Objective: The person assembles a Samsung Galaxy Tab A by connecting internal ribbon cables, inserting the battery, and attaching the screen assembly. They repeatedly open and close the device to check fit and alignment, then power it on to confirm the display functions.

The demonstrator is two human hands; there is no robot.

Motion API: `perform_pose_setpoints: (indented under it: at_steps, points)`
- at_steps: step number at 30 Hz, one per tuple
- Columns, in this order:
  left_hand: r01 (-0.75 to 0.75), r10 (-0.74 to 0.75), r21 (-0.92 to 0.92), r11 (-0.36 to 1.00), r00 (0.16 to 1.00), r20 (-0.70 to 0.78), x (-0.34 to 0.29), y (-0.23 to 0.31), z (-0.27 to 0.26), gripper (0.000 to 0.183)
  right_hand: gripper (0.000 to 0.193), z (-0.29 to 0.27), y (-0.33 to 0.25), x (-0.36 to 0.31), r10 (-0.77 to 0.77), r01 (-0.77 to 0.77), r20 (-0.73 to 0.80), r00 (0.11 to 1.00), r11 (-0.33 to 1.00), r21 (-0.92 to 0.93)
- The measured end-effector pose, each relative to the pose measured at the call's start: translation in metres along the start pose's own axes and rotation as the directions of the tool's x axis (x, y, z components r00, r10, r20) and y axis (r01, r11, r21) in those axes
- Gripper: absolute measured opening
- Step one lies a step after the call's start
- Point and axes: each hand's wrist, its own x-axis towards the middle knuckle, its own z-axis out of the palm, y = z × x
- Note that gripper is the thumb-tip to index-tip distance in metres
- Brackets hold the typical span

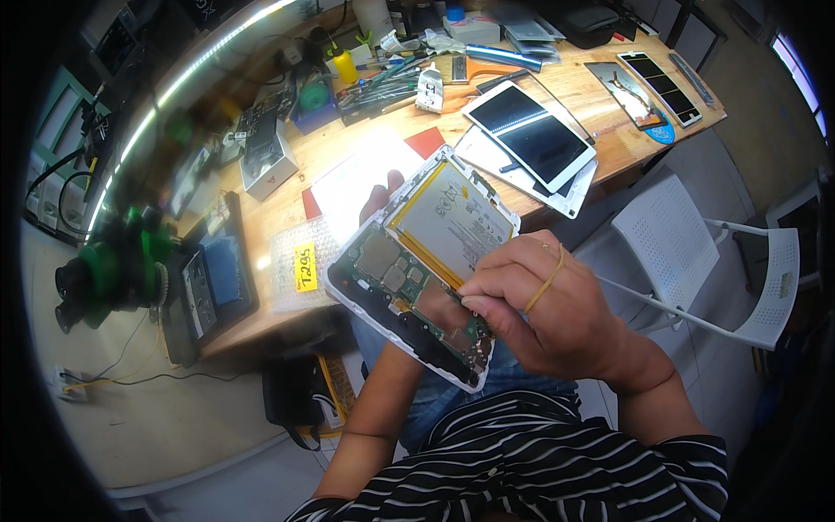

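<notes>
An opened tablet (pixel 416 277) with a white frame is held tilted above my lap. Its flat silver battery (pixel 457 213), edged with yellow tape, and its green circuit board (pixel 383 261) lie exposed. My left hand (pixel 380 196) grips the tablet from underneath; only some fingertips show past its far edge, the rest being hidden. Over the near right part of the tablet, my right hand (pixel 548 304) has thumb and forefinger pinched together, at the border between battery and board. What sits between those fingertips is too small to make out. A yellow band circles one finger.
On the wooden bench (pixel 609 96) lie a white tablet (pixel 532 137), loose screen panels (pixel 658 87), bubble wrap (pixel 296 252), a white box (pixel 270 163) and several hand tools (pixel 383 97). A green microscope (pixel 113 265) stands at left, a white chair (pixel 668 228) at right.
</notes>
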Motion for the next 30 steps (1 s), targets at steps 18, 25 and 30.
perform_pose_setpoints:
  at_steps: [18, 25, 30]
  points:
    - [0.436, -0.337, -0.202, 0.877, 0.858, 0.388, 0.014, -0.01, -0.046, 0.125, 0.054, -0.004, 0.041, -0.051, -0.034, 0.031, 0.011, 0.999, 0.98, 0.195]
    - [0.341, -0.274, -0.165, 0.926, 0.904, 0.327, 0.021, -0.006, -0.042, 0.137, 0.037, 0.007, 0.055, -0.067, -0.14, 0.141, -0.014, 0.99, 0.989, 0.048]
    - [0.303, -0.259, -0.142, 0.942, 0.928, 0.267, 0.024, 0.0, -0.041, 0.143, 0.039, 0.008, 0.044, -0.063, -0.048, 0.044, -0.078, 0.996, 0.998, -0.054]
